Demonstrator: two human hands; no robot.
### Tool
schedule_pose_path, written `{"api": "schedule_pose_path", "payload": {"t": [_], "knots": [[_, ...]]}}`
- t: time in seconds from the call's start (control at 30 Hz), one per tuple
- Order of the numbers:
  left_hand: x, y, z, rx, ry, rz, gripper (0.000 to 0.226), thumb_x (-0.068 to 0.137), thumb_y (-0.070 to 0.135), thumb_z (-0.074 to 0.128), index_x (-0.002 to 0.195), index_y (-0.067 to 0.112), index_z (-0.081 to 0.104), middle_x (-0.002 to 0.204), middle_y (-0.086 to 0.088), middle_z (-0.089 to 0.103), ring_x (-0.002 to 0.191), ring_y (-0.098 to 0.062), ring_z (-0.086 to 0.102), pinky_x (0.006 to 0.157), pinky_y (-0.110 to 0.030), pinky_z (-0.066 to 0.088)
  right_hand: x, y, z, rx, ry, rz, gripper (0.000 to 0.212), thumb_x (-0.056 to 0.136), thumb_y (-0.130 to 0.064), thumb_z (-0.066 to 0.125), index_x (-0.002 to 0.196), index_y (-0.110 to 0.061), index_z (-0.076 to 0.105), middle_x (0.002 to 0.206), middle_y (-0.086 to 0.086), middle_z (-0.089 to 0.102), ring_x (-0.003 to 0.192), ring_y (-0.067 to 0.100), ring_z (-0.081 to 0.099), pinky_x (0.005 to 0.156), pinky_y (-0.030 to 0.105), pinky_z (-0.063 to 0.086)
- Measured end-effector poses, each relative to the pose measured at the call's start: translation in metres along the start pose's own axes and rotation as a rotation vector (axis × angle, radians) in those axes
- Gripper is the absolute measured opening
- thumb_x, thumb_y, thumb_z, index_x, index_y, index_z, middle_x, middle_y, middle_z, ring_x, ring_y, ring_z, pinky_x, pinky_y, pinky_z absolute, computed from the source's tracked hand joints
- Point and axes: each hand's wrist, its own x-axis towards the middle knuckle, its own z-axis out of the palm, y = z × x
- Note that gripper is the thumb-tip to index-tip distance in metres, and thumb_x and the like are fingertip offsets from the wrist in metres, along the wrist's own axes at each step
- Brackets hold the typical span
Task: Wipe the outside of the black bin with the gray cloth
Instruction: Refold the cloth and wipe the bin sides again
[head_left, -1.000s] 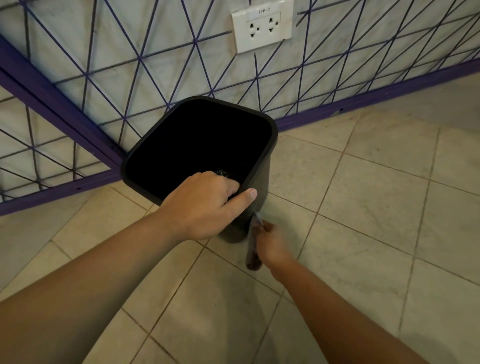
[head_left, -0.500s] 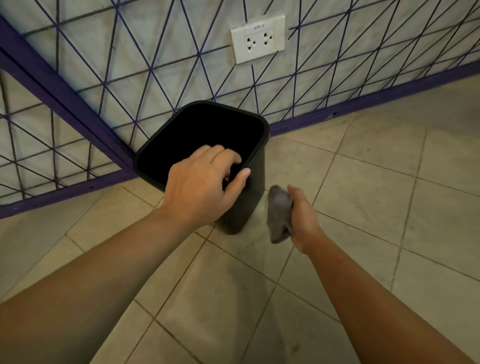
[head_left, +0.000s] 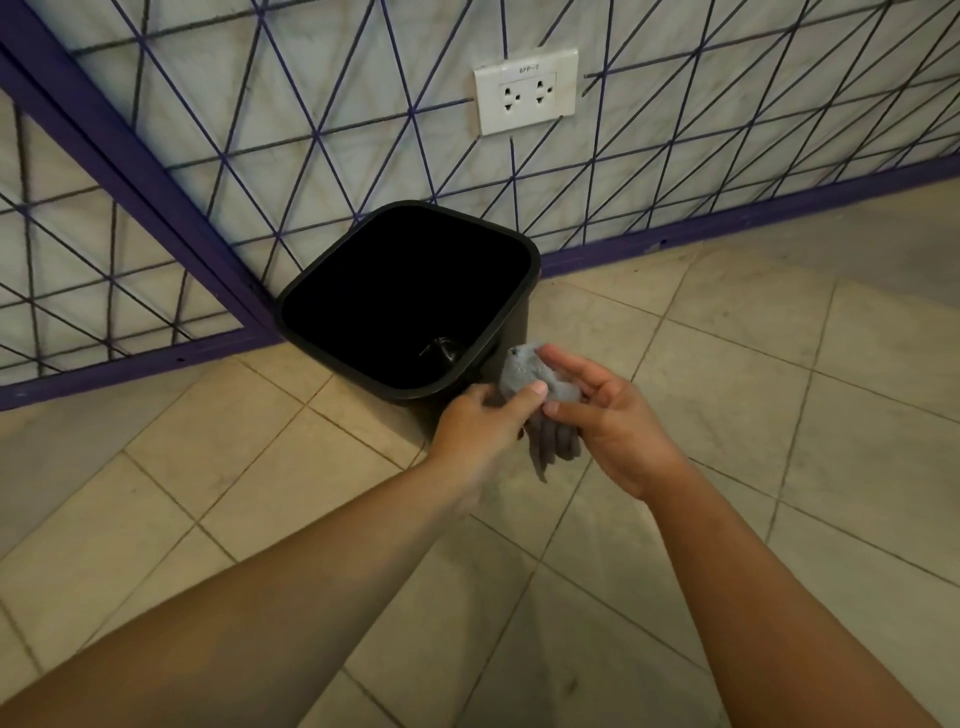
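So the bin (head_left: 408, 296) sits on the floor (head_left: 727, 395) right up in the corner, wall (head_left: 322, 130) behind it. Outlet (head_left: 525, 91) is up on that wall, off to the right. Cloth (head_left: 535, 384) is between my hands, just in front of the bin.

- We see our two forearms bare from the bottom edge of the view up to the wrists, with no sleeve on either.
- Our left hand (head_left: 480, 423) wears no glove, ring or watch that we can make out.
- Our right hand (head_left: 610, 426) is likewise bare, its short, unpainted nails showing.
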Motion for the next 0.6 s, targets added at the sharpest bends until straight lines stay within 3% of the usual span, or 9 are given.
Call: {"api": "schedule_pose_path", "payload": {"t": [0.07, 0.17, 0.27, 0.37, 0.43, 0.5, 0.53, 0.6], "knots": [[0.001, -0.005, 0.0, -0.004, -0.003, 0.01, 0.034, 0.089, 0.041, 0.068, 0.112, 0.017, 0.066, 0.095, 0.005, 0.071, 0.085, -0.008, 0.066, 0.067, -0.021, 0.049, -0.001, -0.009, -0.006, 0.061, -0.091, 0.036, 0.061, 0.081, 0.011, 0.063, 0.135, -0.017, 0.058, 0.138, -0.001, 0.065, 0.127, 0.014, 0.062, 0.094, 0.022, 0.056], [0.001, -0.008, -0.004, -0.021, 0.052, 0.012, 0.022, 0.096, 0.032, 0.06, 0.103, 0.014, 0.071, 0.078, 0.006, 0.069, 0.069, -0.004, 0.063, 0.058, -0.015, 0.047, 0.0, -0.023, -0.018, 0.023, -0.098, 0.082, 0.069, 0.076, 0.007, 0.068, 0.138, -0.018, 0.054, 0.135, 0.001, 0.066, 0.113, 0.013, 0.07, 0.082, 0.022, 0.059], [0.001, -0.009, -0.007, 0.04, 0.036, -0.014, 0.032, 0.101, 0.038, 0.049, 0.097, 0.016, 0.072, 0.09, -0.002, 0.074, 0.088, -0.015, 0.069, 0.082, -0.032, 0.055, 0.003, -0.027, -0.029, -0.107, 0.025, 0.113, 0.058, 0.083, 0.011, 0.067, 0.134, -0.015, 0.058, 0.128, 0.008, 0.069, 0.108, 0.018, 0.072, 0.079, 0.023, 0.06], [-0.004, -0.01, -0.005, 0.001, -0.013, -0.024, 0.039, 0.103, 0.044, 0.04, 0.11, 0.021, 0.07, 0.104, -0.002, 0.073, 0.102, -0.016, 0.066, 0.099, -0.041, 0.05, 0.006, -0.023, -0.033, -0.231, 0.139, 0.125, 0.042, 0.09, 0.008, 0.061, 0.13, -0.007, 0.061, 0.114, 0.013, 0.074, 0.1, 0.022, 0.073, 0.081, 0.028, 0.06], [-0.004, -0.011, -0.002, -0.062, 0.004, -0.05, 0.043, 0.102, 0.048, 0.037, 0.122, 0.023, 0.066, 0.112, 0.002, 0.071, 0.105, -0.012, 0.063, 0.098, -0.034, 0.049, 0.007, -0.02, -0.033, -0.261, 0.217, 0.128, 0.033, 0.094, 0.004, 0.059, 0.124, -0.007, 0.064, 0.102, 0.012, 0.076, 0.09, 0.023, 0.073, 0.081, 0.032, 0.06], [-0.005, -0.009, 0.002, -0.143, 0.019, -0.08, 0.042, 0.103, 0.047, 0.036, 0.128, 0.024, 0.062, 0.106, 0.008, 0.068, 0.097, -0.003, 0.061, 0.084, -0.021, 0.048, 0.007, -0.018, -0.029, -0.322, 0.22, 0.112, 0.022, 0.095, 0.001, 0.058, 0.112, -0.009, 0.067, 0.096, 0.008, 0.073, 0.083, 0.023, 0.07, 0.074, 0.03, 0.059], [-0.006, -0.008, 0.004, -0.189, 0.007, -0.105, 0.043, 0.103, 0.047, 0.036, 0.129, 0.024, 0.061, 0.105, 0.007, 0.068, 0.096, -0.004, 0.062, 0.082, -0.021, 0.048, 0.006, -0.018, -0.026, -0.382, 0.186, 0.105, 0.017, 0.096, -0.001, 0.057, 0.103, -0.012, 0.068, 0.099, 0.008, 0.071, 0.085, 0.023, 0.068, 0.073, 0.03, 0.058], [-0.007, -0.004, 0.005, -0.256, -0.014, -0.155, 0.045, 0.102, 0.049, 0.037, 0.129, 0.022, 0.062, 0.114, -0.003, 0.07, 0.105, -0.015, 0.065, 0.094, -0.032, 0.051, 0.003, -0.018, -0.018, -0.4, 0.064, 0.097, 0.012, 0.093, -0.009, 0.057, 0.093, -0.016, 0.067, 0.109, 0.011, 0.069, 0.094, 0.023, 0.068, 0.076, 0.031, 0.058]]}}
